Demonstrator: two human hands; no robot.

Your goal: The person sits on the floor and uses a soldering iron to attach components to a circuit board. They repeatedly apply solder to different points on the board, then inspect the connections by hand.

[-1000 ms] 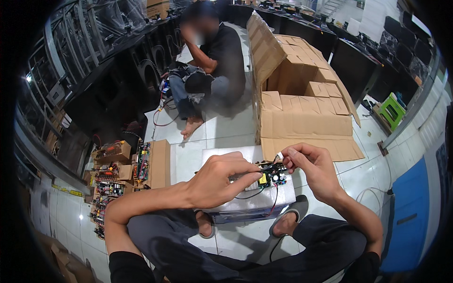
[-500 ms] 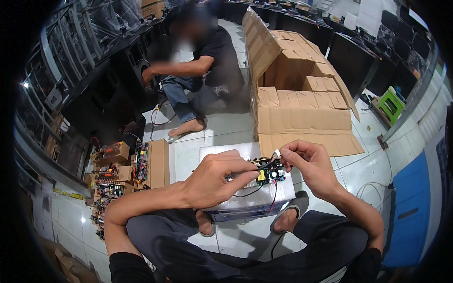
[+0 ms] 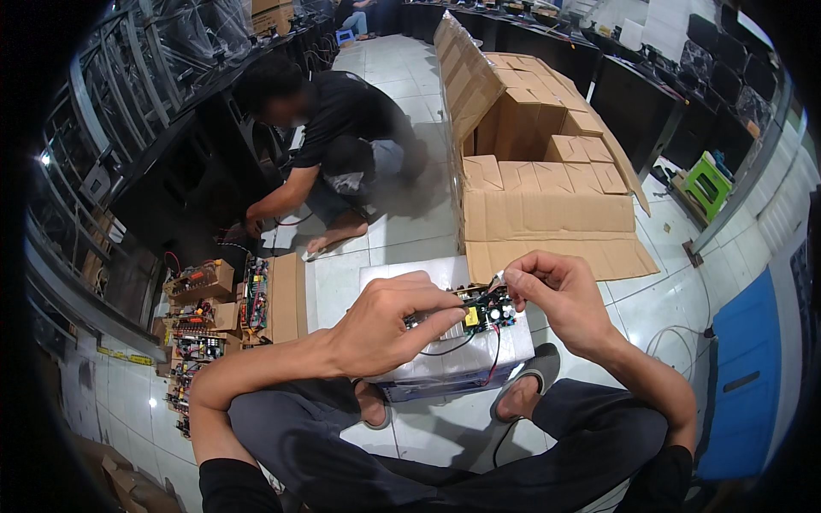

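A small circuit board [image 3: 496, 317] with a yellow transformer and a silver heatsink lies on a white foam block [image 3: 398, 376] between my feet. My left hand [image 3: 389, 323] reaches over the board's left part, thumb and forefinger pinched on a thin dark wire. At the board's far right edge, my right hand [image 3: 560, 297] pinches a small white plug [image 3: 499, 278] with thin wires running down toward the board. A red and a black lead [image 3: 494, 363] hang over the block's near side. My left fingers hide part of the board.
Several circuit boards [image 3: 201, 346] stand at the left beside a cardboard box [image 3: 286, 299]. A large open carton [image 3: 547, 235] with smaller boxes stands ahead. A person [image 3: 342, 128] crouches by a black speaker cabinet [image 3: 184, 171]. A blue panel [image 3: 740, 376] is at right.
The white plug and my right fingertips have shifted slightly; my left hand stays nearly still. The crouching person has leaned down to the left, lowering a hand near the cabinet's base.
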